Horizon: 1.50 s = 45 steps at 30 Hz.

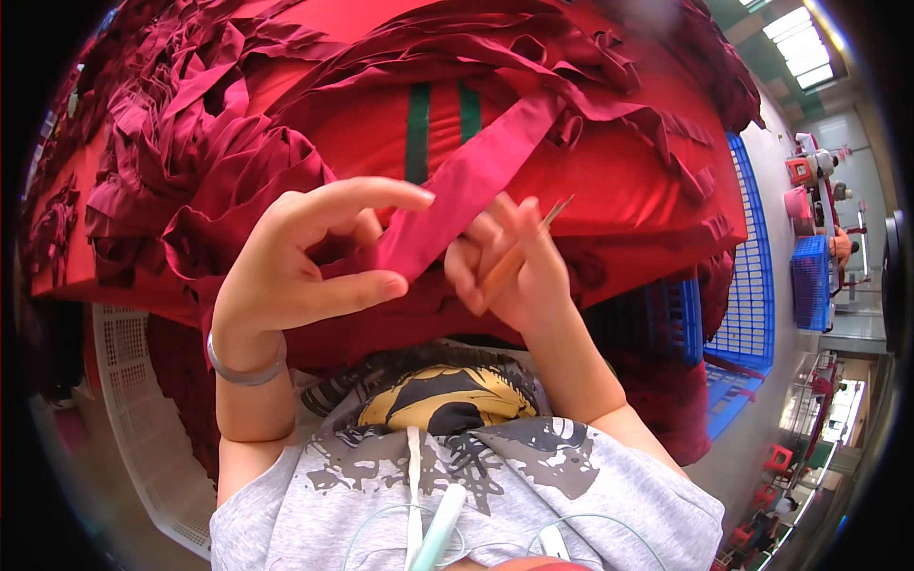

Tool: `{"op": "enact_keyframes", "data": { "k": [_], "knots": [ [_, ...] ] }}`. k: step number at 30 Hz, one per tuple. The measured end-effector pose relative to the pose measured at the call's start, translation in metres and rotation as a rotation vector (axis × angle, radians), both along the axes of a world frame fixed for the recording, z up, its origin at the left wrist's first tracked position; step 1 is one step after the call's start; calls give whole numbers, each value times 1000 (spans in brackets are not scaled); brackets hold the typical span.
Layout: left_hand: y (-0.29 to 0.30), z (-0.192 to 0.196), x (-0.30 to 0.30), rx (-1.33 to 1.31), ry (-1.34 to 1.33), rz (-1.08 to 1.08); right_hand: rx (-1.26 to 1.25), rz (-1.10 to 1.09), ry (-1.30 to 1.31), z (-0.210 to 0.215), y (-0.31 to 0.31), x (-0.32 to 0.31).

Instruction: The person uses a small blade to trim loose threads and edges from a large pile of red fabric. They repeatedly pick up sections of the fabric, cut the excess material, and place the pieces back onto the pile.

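Observation:
My left hand (309,262) pinches the near end of a long magenta fabric strip (466,181) between thumb and forefinger. The strip runs up and to the right over a heap of dark red fabric. My right hand (509,262) is closed around a thin brown stick-like tool (528,243), whose tip points up and right beside the strip. The two hands almost touch at the strip's end. A silver bangle (246,369) circles my left wrist.
A big pile of dark red fabric strips (219,124) covers a red table (609,181) in front of me. A white crate (143,419) stands at lower left, blue crates (752,285) at right. A person sits far right by machines.

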<state>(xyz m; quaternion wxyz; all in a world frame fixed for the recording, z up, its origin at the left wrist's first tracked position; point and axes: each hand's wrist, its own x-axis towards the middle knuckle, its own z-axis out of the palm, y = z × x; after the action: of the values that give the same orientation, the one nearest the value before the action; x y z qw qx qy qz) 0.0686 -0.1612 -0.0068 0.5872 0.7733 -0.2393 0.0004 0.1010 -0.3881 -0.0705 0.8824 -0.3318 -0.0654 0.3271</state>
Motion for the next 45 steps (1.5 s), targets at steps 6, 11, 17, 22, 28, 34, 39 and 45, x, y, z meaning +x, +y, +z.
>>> {"op": "enact_keyframes", "data": {
  "k": [6,11,17,22,28,34,39,45],
  "knots": [
    [-1,-9,-9,-123,277,288,276,-383,46,27,-46,60],
    [0,-20,-3,6,82,333,326,-393,-254,49,-171,140],
    [2,-26,5,92,-27,423,-117,-962,-99,74,-366,200],
    [5,-26,10,103,-49,422,-500,-1309,28,34,-433,200],
    [-20,-35,25,814,-292,622,-1555,-1444,-235,-15,-480,205],
    [-44,-51,22,1051,-418,800,-2457,-1149,-15,-27,-464,182],
    [-63,-56,-12,930,-415,553,-2237,-920,-603,-5,-380,143],
    [-66,-71,-12,991,-321,440,-2366,-747,-550,-16,-350,136]
  ]
}}
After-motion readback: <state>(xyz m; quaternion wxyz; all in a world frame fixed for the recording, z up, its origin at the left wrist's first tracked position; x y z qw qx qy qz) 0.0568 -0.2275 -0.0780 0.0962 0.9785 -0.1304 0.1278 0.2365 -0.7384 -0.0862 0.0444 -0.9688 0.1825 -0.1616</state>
